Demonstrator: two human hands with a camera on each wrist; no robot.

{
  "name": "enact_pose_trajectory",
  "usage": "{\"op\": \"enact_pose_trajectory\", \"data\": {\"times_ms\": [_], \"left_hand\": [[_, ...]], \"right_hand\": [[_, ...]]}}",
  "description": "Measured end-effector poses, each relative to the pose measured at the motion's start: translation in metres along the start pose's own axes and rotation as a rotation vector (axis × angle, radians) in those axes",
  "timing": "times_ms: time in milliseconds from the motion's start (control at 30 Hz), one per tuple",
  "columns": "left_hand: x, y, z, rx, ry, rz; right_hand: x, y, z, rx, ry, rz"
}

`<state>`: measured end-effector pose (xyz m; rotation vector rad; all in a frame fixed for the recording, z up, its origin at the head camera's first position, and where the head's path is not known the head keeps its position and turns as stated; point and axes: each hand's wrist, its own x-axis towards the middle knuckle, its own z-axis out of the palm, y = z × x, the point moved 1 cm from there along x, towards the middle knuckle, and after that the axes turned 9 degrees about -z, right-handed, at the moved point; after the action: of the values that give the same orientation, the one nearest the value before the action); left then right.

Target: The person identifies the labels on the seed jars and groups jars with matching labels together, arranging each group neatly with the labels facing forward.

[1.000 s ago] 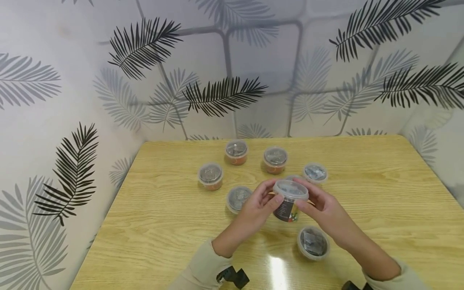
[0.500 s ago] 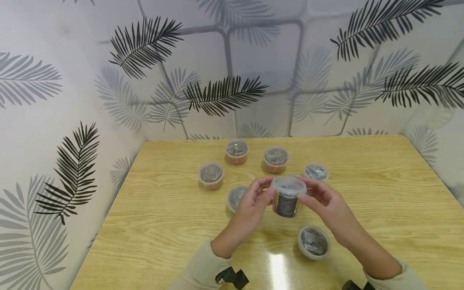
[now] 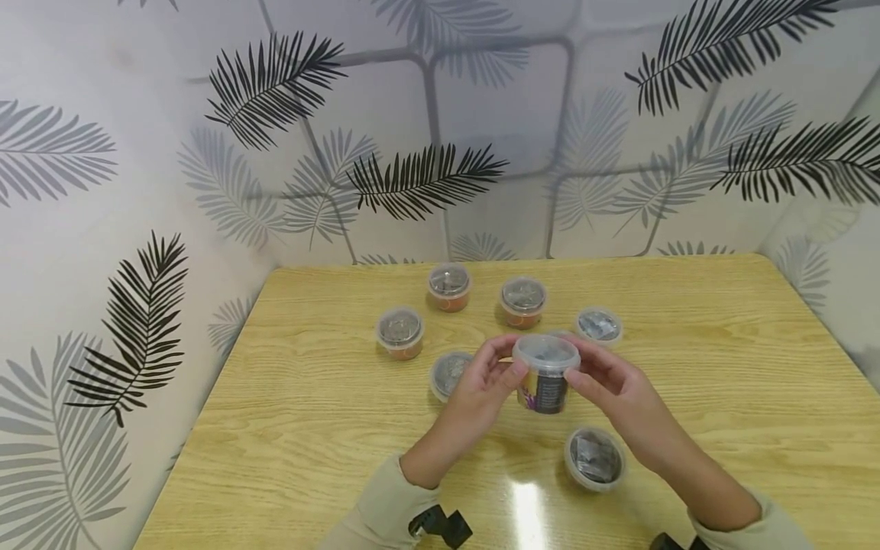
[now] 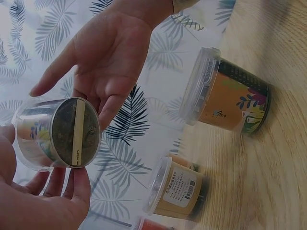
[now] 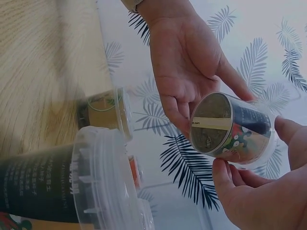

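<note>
Both hands hold one round plastic tub [image 3: 548, 382] above the table, its clear lid rim uppermost. My left hand [image 3: 474, 397] grips its left side, thumb in front. My right hand [image 3: 622, 393] grips the opposite side, thumb near the rim. The label's front shows a dark text panel beside orange with purple leaves. In the left wrist view, the tub's dark base [image 4: 88, 136] faces the camera, crossed by a pale strip. Green and red pictures show on the tub's label [image 5: 242, 139] in the right wrist view. Close by stand a tub [image 3: 448, 376] behind my left wrist and another [image 3: 595, 460] in front.
Several similar lidded tubs stand farther back: one at left [image 3: 401, 334], two near the back edge, [image 3: 450, 287] being the left one, and one at right [image 3: 598, 327]. Patterned wall covering [image 3: 495, 206] rises behind the wooden table [image 3: 289, 428].
Held between both hands, the tub has turned so its dark text panel moved rightward and purple leaves came into view. It sits slightly higher. The tubs on the table have not moved.
</note>
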<state>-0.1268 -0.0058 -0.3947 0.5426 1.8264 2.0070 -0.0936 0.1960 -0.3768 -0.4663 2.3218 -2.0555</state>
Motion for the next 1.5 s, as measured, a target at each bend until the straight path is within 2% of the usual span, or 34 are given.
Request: {"op": "enact_pose_trajectory", "data": {"times_ms": [300,533,667,800,967,1167,1500], "left_hand": [[-0.003,0.000,0.004,0.012,-0.091,-0.068],[-0.013,0.020,0.010,-0.004,-0.113,-0.070],[-0.015,0.025,0.010,0.020,-0.086,-0.055],[-0.015,0.026,0.009,0.042,-0.030,-0.037],[-0.014,0.025,0.007,0.032,0.016,-0.012],[-0.013,0.023,0.006,0.013,0.019,0.008],[-0.011,0.021,0.006,-0.014,0.009,-0.012]], "right_hand": [[-0.001,-0.003,0.007,0.068,-0.085,-0.025],[-0.001,0.000,0.008,0.052,-0.069,-0.032],[0.000,0.000,0.007,0.017,-0.028,-0.029],[0.000,0.000,0.004,-0.029,0.017,-0.014],[0.000,0.002,0.001,-0.033,0.061,0.004],[0.000,0.004,-0.001,-0.001,0.066,0.001],[-0.002,0.003,0.000,-0.003,0.023,-0.002]]}}
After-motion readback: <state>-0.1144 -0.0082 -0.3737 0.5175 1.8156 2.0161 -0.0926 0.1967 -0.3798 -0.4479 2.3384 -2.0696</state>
